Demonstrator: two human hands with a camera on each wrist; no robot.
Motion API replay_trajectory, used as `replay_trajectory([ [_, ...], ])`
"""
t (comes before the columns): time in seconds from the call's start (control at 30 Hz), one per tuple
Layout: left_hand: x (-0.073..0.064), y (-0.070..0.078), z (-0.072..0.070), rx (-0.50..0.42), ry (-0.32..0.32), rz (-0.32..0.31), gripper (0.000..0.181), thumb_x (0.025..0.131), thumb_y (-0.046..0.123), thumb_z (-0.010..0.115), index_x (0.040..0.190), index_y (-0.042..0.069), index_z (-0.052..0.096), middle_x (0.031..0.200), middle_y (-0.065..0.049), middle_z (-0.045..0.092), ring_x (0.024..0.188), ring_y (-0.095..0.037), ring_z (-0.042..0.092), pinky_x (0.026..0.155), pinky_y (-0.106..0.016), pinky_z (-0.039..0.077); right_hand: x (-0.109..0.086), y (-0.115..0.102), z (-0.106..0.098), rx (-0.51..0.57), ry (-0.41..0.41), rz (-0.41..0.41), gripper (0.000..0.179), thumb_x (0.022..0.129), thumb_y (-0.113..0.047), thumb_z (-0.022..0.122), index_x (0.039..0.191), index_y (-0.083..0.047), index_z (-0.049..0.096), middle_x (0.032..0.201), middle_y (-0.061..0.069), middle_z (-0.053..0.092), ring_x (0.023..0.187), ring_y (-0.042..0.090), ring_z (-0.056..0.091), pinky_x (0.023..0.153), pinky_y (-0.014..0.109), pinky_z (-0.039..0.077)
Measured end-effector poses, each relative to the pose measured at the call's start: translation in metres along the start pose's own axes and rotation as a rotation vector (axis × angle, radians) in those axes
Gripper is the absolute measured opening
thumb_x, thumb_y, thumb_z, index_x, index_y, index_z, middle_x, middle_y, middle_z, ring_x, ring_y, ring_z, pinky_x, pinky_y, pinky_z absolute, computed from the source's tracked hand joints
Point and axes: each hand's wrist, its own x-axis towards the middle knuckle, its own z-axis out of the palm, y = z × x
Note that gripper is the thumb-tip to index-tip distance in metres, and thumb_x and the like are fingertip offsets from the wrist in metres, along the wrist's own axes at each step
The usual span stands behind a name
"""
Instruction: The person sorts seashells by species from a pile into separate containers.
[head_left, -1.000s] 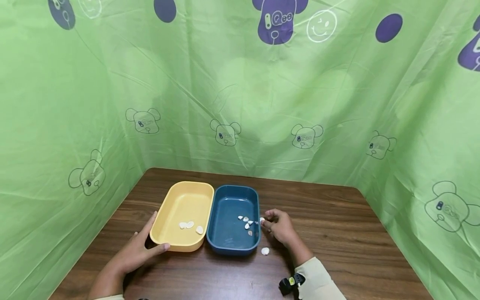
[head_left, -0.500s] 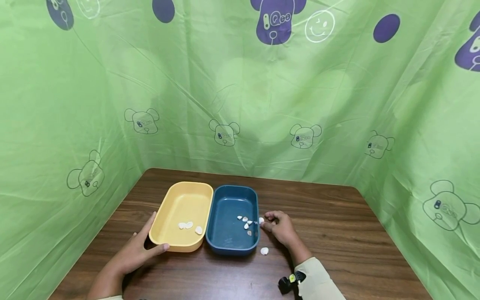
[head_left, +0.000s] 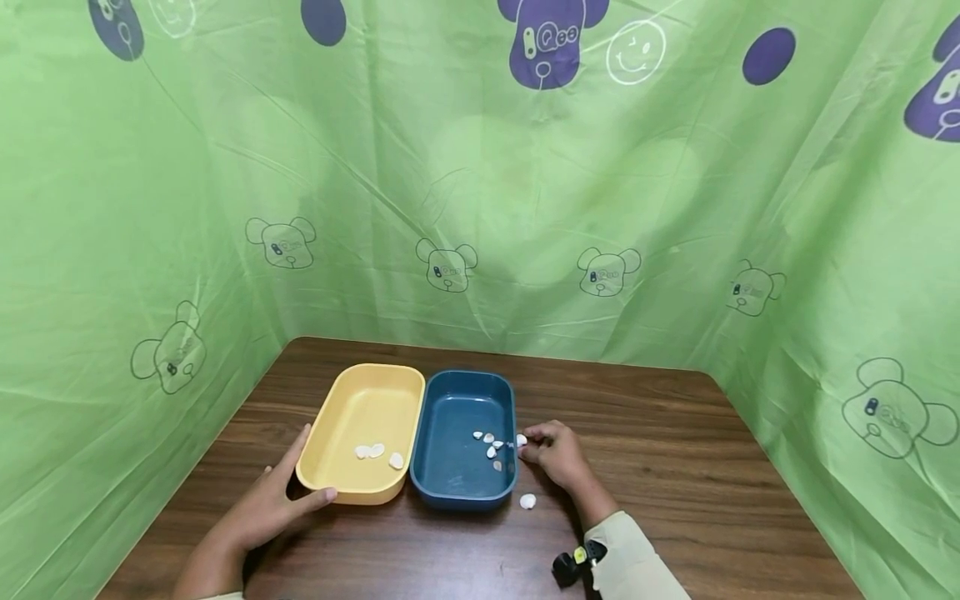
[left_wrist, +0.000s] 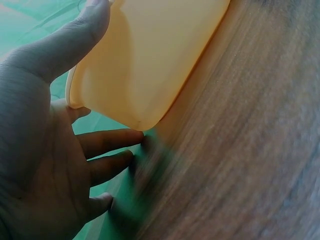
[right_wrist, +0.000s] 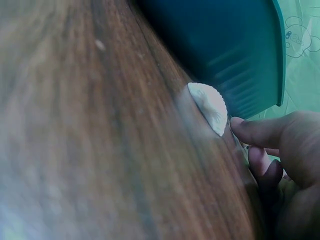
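Note:
My right hand (head_left: 557, 454) is beside the right wall of the blue tray (head_left: 442, 483), its thumb and fingertips pinching a white seashell (head_left: 522, 440) right at the rim. In the right wrist view the thumb (right_wrist: 260, 132) shows, while that shell is hidden behind it. Closer to me lies another white ribbed seashell (head_left: 528, 502) on the table, large in the right wrist view. My left hand (head_left: 262, 504) is spread around the near left corner of the yellow tray (head_left: 330, 425), thumb along its front wall and straight fingers (left_wrist: 107, 142) against its left side.
Three white shells (head_left: 377, 450) lie in the yellow tray. Several smaller shells (head_left: 489, 437) are in the blue tray, toward its right side. Both trays stand side by side on a brown wooden table (head_left: 637, 450). Green printed curtain (head_left: 480, 183) surrounds the table's back and sides.
The right hand and its shell stay at the blue tray's right wall, the fingertips shifting very slightly. The left hand keeps its place; the whole view drifts a little left.

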Motion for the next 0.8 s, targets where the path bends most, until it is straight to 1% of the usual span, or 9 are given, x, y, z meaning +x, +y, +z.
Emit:
replay_trajectory([
  [0.13, -0.0002, -0.0003, 0.0005, 0.015, -0.001, -0.008, 0.120, 0.095, 0.046, 0.081, 0.178, 0.029, -0.004, 0.176, -0.033, 0.026, 0.153, -0.077, 0.019, 0.112, -0.094, 0.021, 0.0001, -0.0017, 0.0005, -0.044, 0.005, 0.004, 0.025, 0.079, -0.006, 0.096, 0.102, -0.004, 0.087, 0.100, 0.011, 0.076, 0.091, 0.019, 0.067, 0.075, 0.024, 0.051],
  [0.2, 0.0001, -0.0007, 0.0007, 0.013, -0.001, -0.005, 0.120, 0.095, 0.045, 0.081, 0.178, 0.029, -0.004, 0.177, -0.033, 0.025, 0.153, -0.076, 0.020, 0.112, -0.094, 0.022, 0.0002, -0.0029, 0.0006, -0.059, 0.013, 0.006, 0.023, 0.079, -0.008, 0.096, 0.101, -0.005, 0.087, 0.100, 0.010, 0.076, 0.093, 0.020, 0.068, 0.077, 0.025, 0.051],
  [0.27, 0.0006, -0.0010, 0.0008, 0.004, -0.001, 0.001, 0.120, 0.095, 0.045, 0.081, 0.178, 0.028, -0.004, 0.177, -0.033, 0.024, 0.154, -0.075, 0.020, 0.114, -0.093, 0.020, 0.0002, -0.0041, 0.0002, -0.073, 0.021, -0.004, 0.021, 0.079, -0.008, 0.095, 0.098, -0.004, 0.087, 0.099, 0.011, 0.076, 0.092, 0.021, 0.068, 0.076, 0.026, 0.051],
  [0.4, 0.0011, -0.0001, 0.0005, -0.016, -0.002, 0.005, 0.120, 0.095, 0.044, 0.082, 0.178, 0.028, -0.003, 0.177, -0.033, 0.023, 0.154, -0.076, 0.015, 0.119, -0.092, 0.012, 0.0000, -0.0055, -0.0003, -0.083, 0.025, 0.014, 0.016, 0.081, -0.008, 0.094, 0.095, -0.005, 0.086, 0.098, 0.010, 0.075, 0.089, 0.018, 0.065, 0.073, 0.025, 0.049],
  [0.53, 0.0009, 0.0013, 0.0003, -0.023, 0.003, 0.003, 0.120, 0.095, 0.044, 0.082, 0.178, 0.029, -0.003, 0.177, -0.033, 0.024, 0.154, -0.077, 0.013, 0.119, -0.092, 0.011, -0.0001, -0.0052, -0.0005, -0.091, 0.018, 0.025, 0.014, 0.084, -0.010, 0.094, 0.095, -0.007, 0.086, 0.097, 0.008, 0.074, 0.087, 0.015, 0.062, 0.072, 0.025, 0.048],
  [0.8, 0.0007, -0.0009, 0.0011, -0.022, 0.015, 0.029, 0.119, 0.095, 0.044, 0.082, 0.178, 0.027, -0.002, 0.176, -0.034, 0.025, 0.154, -0.074, 0.020, 0.121, -0.090, 0.009, -0.0008, -0.0033, 0.0004, -0.061, 0.021, 0.014, 0.010, 0.087, -0.011, 0.092, 0.095, -0.008, 0.086, 0.094, 0.010, 0.072, 0.081, 0.013, 0.058, 0.067, 0.023, 0.044],
])
